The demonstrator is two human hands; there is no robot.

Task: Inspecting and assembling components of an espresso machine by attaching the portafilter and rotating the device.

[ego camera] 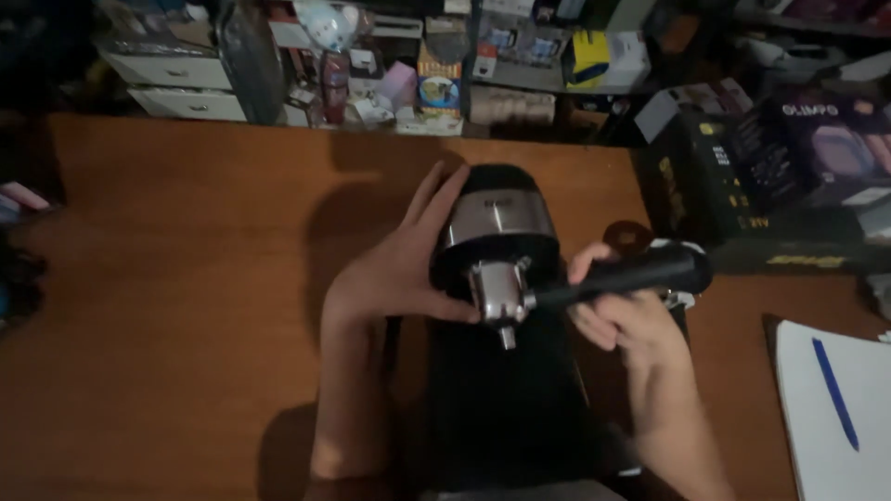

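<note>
Gripping the black handle of a portafilter, the right hand has its fingers curled under and around the handle's middle, thumb on the near side. The handle's long axis runs almost level across the view, from the metal filter head at its left end out to the rounded butt at the right, rising slightly that way. So the head lies to the left of the grip, seated at the machine's group, with a small spout pointing toward the camera below it.

The left hand lies flat and open against the left flank of the espresso machine, fingers stretched up along its silver and black body, palm touching; it braces but does not close on anything. It is the nearer hand to the filter head, just beside it, while the right hand sits farther out along the handle.

The machine stands on a brown wooden table, near its middle. A white pad with a blue pen lies at the right edge, well apart from both hands. Cluttered shelves and boxes fill the dark background.
</note>
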